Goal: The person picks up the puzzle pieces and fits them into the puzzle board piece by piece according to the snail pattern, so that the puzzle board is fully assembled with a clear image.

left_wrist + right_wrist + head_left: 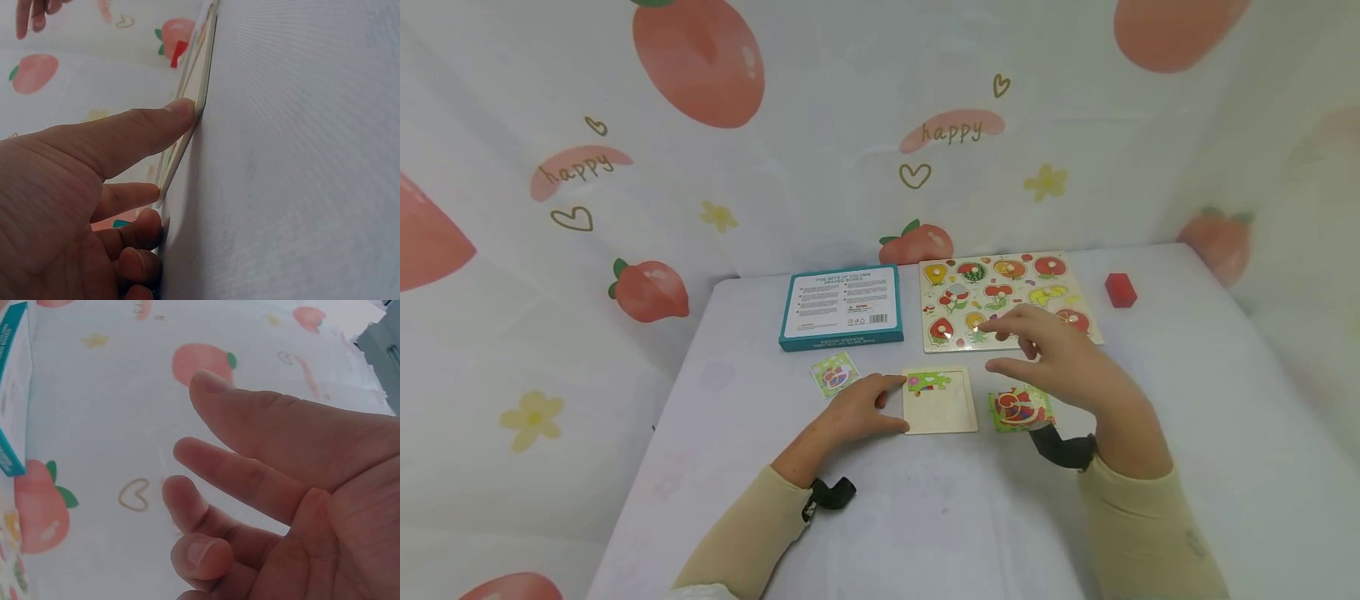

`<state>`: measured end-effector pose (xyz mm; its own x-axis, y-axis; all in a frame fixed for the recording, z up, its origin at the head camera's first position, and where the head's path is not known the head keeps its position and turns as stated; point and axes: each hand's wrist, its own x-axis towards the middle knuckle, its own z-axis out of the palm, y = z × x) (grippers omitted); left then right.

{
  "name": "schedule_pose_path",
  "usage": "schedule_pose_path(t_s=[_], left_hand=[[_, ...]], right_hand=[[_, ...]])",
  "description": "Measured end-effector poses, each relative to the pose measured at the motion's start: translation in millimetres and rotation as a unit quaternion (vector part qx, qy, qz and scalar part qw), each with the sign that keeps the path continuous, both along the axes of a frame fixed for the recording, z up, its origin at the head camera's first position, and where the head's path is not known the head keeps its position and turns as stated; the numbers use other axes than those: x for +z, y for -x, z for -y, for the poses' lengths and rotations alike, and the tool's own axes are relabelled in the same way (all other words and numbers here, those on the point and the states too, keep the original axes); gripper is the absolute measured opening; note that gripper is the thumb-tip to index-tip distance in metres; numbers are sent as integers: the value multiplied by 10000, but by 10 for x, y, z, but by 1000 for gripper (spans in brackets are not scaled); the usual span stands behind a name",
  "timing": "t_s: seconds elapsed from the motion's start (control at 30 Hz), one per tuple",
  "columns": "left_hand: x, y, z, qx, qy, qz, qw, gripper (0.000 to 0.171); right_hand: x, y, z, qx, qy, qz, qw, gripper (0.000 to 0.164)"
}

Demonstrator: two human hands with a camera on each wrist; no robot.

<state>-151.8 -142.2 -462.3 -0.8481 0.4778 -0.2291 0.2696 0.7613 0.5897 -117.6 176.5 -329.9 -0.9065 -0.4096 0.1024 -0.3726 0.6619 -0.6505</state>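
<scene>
My left hand [857,408] rests at the left side of a small square wooden puzzle tray [936,417]. Its straight thumb and index finger touch the tray's edge near the two left corners, and in the left wrist view the other fingers [140,265] curl beside it. Green jigsaw pieces [928,382] lie along the tray's top left. Raised with thumb and fingers apart, my right hand [1060,358] holds nothing. Below it, right of the tray, sits a pile of colourful puzzle pieces [1018,408]. A small picture card [835,375] lies beyond the left hand.
Behind the tray lie a teal-edged box [842,304] with printed text and a fruit peg puzzle board [955,300], partly covered by the right hand in the head view. A red block [1121,290] stands at the back right. A patterned curtain [820,150] hangs behind the white-covered table [925,533].
</scene>
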Motion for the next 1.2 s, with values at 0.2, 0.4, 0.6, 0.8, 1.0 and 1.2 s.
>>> schedule_pose_path(t_s=[0.2,0.4,0.6,0.8,1.0,1.2], left_hand=[[-31,11,3,-14,63,-28,10000,77],[-37,14,3,26,106,-20,9999,77],[-18,8,2,-8,33,-5,10000,77],[-17,13,1,5,-47,4,10000,78],[-17,10,-3,25,-5,24,10000,78],[-12,4,-6,66,35,35,10000,78]], right_hand=[[116,-82,-137,-76,19,-279,9996,50],[115,-94,-314,-277,193,-369,9987,49],[83,-88,-502,-611,201,-353,9973,46],[53,-79,-655,-901,307,-221,9952,42],[8,-36,-758,-999,283,-181,9944,39],[-48,46,-813,-1050,51,254,9941,42]])
